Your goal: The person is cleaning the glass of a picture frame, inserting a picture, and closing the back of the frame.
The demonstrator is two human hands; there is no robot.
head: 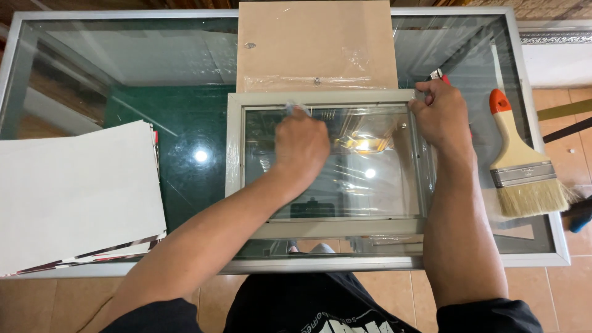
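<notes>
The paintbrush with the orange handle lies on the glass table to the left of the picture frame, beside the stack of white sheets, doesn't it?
Not quite. The head view shows the paintbrush lying on the glass table to the right of the picture frame, beyond the right hand. The stack of white sheets is on the opposite, left side. Its handle is indeed orange.

Framing workshop — picture frame, paintbrush

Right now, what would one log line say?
left hand: on picture frame glass | right hand: grips frame corner | paintbrush: idle on table
</notes>
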